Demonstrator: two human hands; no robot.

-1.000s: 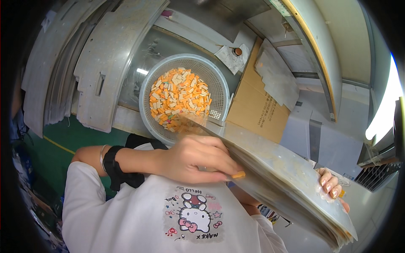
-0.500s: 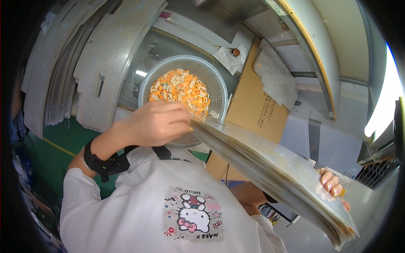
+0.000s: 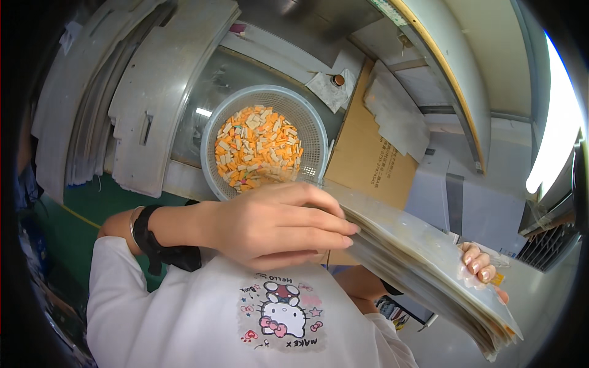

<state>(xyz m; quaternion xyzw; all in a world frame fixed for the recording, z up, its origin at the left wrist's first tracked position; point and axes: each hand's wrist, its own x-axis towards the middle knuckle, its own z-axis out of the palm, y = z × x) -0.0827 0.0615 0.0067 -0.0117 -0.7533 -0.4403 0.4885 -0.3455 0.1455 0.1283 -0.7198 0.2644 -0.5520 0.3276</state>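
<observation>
My right hand (image 3: 477, 264) grips the far right end of a stack of thin, greyish, flexible sheets (image 3: 405, 236), its fingers bent over the top sheet. The stack slants across in front of my body. My left hand (image 3: 279, 224) is at the stack's left end, its fingers stretched out and the tips against or very near the sheet edges. I cannot see its thumb. Just beyond that hand stands a round, light grey perforated basket (image 3: 316, 126), holding many small orange and beige rectangular pieces (image 3: 257, 144). Part of its near rim is hidden by the hand.
More large grey sheets (image 3: 150, 98) stand upright at the left. The basket rests on a dark metal surface (image 3: 205, 86). Right of it are a brown cardboard panel (image 3: 362, 153) and a white cloth with a small brown round object (image 3: 337, 80). A curved yellow-edged panel (image 3: 457, 86) hangs above right.
My left hand has moved right and nearer to my body, from over the basket's near side to the stack's edge, and its curled fingers have straightened. The right hand keeps its grip.
</observation>
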